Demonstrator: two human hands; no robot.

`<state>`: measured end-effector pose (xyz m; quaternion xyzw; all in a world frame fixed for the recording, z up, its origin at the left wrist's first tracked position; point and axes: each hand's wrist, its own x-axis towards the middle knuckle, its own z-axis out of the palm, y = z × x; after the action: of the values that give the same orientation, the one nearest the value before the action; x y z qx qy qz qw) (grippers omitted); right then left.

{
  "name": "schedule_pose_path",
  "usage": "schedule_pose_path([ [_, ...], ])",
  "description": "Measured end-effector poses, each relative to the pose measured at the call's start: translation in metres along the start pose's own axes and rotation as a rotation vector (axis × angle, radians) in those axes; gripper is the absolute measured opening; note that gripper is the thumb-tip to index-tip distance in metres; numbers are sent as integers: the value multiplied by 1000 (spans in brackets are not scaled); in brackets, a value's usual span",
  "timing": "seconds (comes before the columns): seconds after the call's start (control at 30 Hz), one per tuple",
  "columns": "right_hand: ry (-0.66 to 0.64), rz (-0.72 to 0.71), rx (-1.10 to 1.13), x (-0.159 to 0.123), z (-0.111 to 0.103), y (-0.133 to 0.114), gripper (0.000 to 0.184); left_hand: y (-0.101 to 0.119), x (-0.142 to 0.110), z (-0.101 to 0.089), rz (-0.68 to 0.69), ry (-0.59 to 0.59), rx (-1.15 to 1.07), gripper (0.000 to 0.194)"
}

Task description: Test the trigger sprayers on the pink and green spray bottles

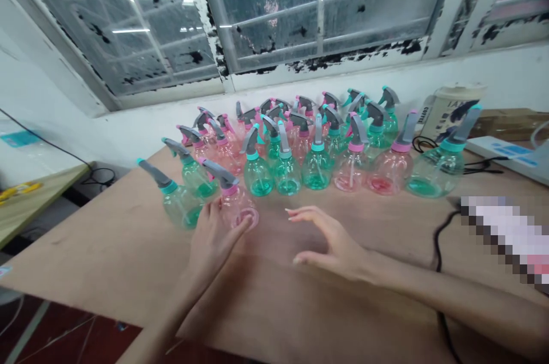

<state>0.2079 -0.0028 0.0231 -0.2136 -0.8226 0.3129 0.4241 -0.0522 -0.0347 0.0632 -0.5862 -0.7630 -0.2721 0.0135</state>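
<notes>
Pink at the collar and see-through below, a spray bottle (234,198) is at eight o'clock from the middle of the view, its grey trigger head leaning toward ten. The left hand (214,235) is clamped on its rounded body, fingers at the left side and thumb low across the front; whether the base touches the brown tabletop (120,255) I cannot tell. At nine o'clock, just beside it, is a green spray bottle (175,204) with some liquid inside. Toward five o'clock from the middle, the right hand (341,249) has thumb and fingers apart, nearest to the front row (317,172) of green and pink bottles, which runs from two to three o'clock of the held one. More bottles (304,106) crowd behind that row, toward the white wall (141,132) and the window (334,9) at twelve. A cup (454,106) is between two and three o'clock, and a black cable (436,244) curls toward four.
</notes>
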Motion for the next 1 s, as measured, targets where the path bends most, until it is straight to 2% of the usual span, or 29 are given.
schedule_pose_path([
  [0.2,-31,64,-19,-8,10,16,36,-5,39,7,-63,71,115,77],
  [0.43,-67,82,-33,-7,10,18,30,-13,81,23,-62,91,140,83],
  [0.73,-100,133,-38,-5,9,17,27,-13,123,41,-5,101,124,74],
  [1.0,-94,173,-29,-3,10,16,26,-8,146,58,69,111,76,61],
])
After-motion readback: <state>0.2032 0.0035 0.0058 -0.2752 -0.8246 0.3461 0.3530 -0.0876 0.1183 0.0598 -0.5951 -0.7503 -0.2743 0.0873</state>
